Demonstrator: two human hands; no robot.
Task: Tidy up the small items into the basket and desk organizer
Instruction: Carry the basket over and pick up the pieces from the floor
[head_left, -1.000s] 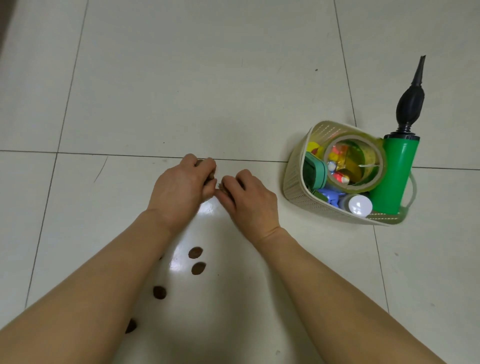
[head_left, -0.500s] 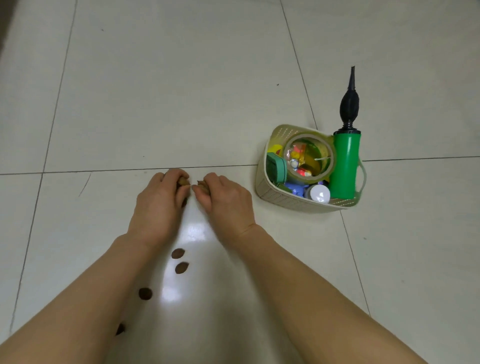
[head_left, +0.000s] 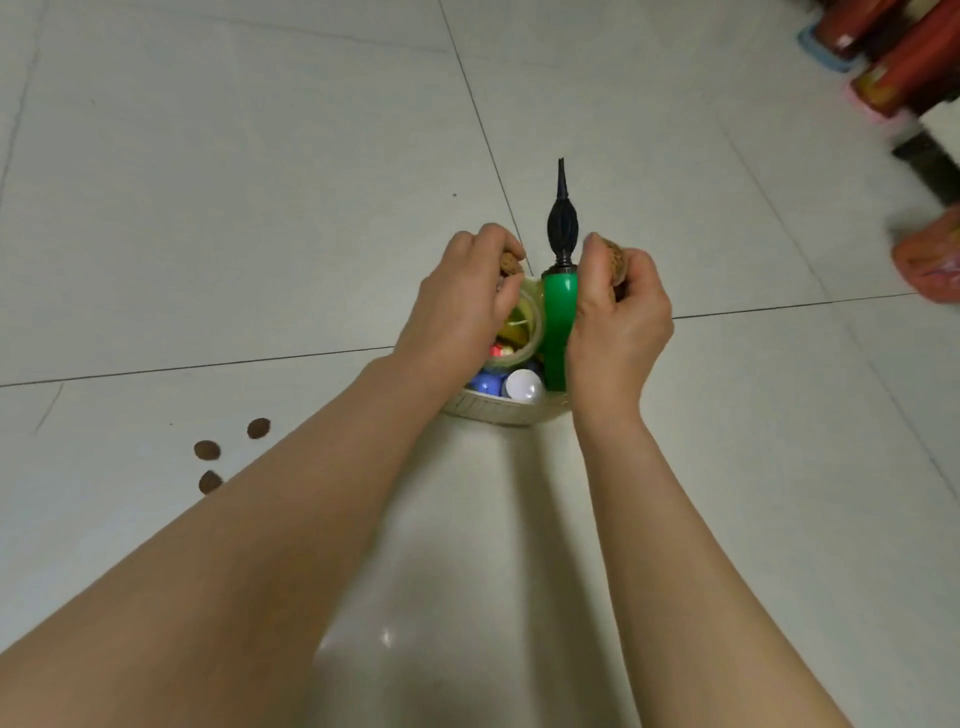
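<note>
A cream basket (head_left: 501, 413) stands on the tiled floor, mostly hidden behind my hands. It holds a green pump with a black nozzle (head_left: 560, 312), a roll of clear tape (head_left: 524, 332), a white cap (head_left: 524, 385) and blue pieces (head_left: 485, 384). My left hand (head_left: 462, 306) hovers over the basket's left side, gripping a small brown nut-like piece (head_left: 511, 265). My right hand (head_left: 618, 317) is over the right side, fingers curled round another brown piece (head_left: 615, 257). Three more brown pieces (head_left: 258, 428) (head_left: 207, 450) (head_left: 210, 482) lie on the floor at the left.
Red and blue objects (head_left: 893, 57) and an orange blurred thing (head_left: 930, 260) sit at the right edge of the view. Pale floor tiles (head_left: 234, 208) stretch around the basket.
Both hands lifted a brown piece each from the floor and carried them rightwards to above the basket. The view swung right, so the basket now sits in the middle.
</note>
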